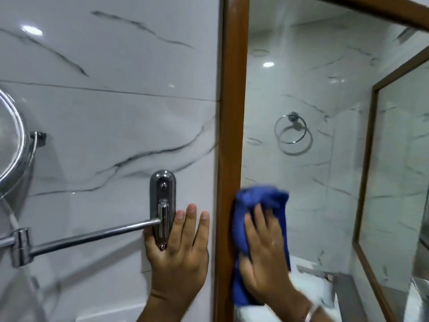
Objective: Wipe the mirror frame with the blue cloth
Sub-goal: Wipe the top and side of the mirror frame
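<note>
The brown wooden mirror frame (233,108) runs top to bottom through the middle of the view, with the mirror glass to its right. My right hand (264,254) presses the crumpled blue cloth (260,198) against the lower part of the frame's inner edge and the glass beside it. My left hand (178,249) lies flat on the marble wall just left of the frame, fingers spread, partly behind a chrome wall bracket (163,203).
A chrome arm (92,237) reaches left from the bracket to a round chrome shaving mirror (14,145) at the left edge. The mirror glass reflects a towel ring (293,133), marble tiles and another framed mirror (366,182).
</note>
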